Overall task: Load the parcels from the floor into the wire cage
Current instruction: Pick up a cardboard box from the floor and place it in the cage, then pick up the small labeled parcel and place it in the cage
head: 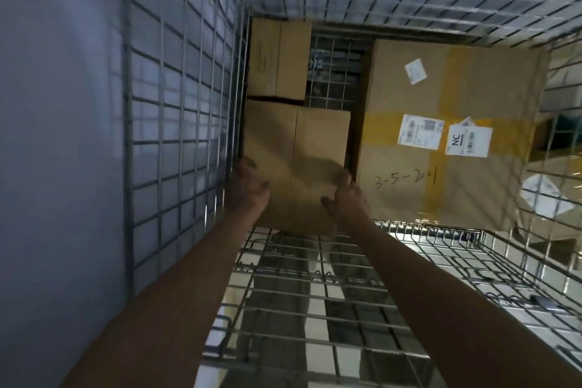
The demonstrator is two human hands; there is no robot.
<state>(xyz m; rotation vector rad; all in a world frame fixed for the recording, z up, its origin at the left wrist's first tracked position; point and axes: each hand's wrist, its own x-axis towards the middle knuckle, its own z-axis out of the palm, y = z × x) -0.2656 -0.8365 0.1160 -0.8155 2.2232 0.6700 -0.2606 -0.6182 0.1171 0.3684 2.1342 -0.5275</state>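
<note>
While both hands' fingers (248, 167) hold one parcel (296, 164), wire cage (176, 104) contains three

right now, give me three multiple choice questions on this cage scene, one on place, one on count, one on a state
1. Where is the big box with yellow tape?
A. right side of the cage
B. left side
C. outside it

2. How many boxes are in the cage?
A. one
B. three
C. five

3. What are the hands doing?
A. hanging free
B. gripping the wire
C. both on the near small box

Answers: 1 A, it sits right of the gap. 2 B, two small boxes on the left, including the far small box, plus the big one. 3 C, left hand and right hand hold its near end.
</note>
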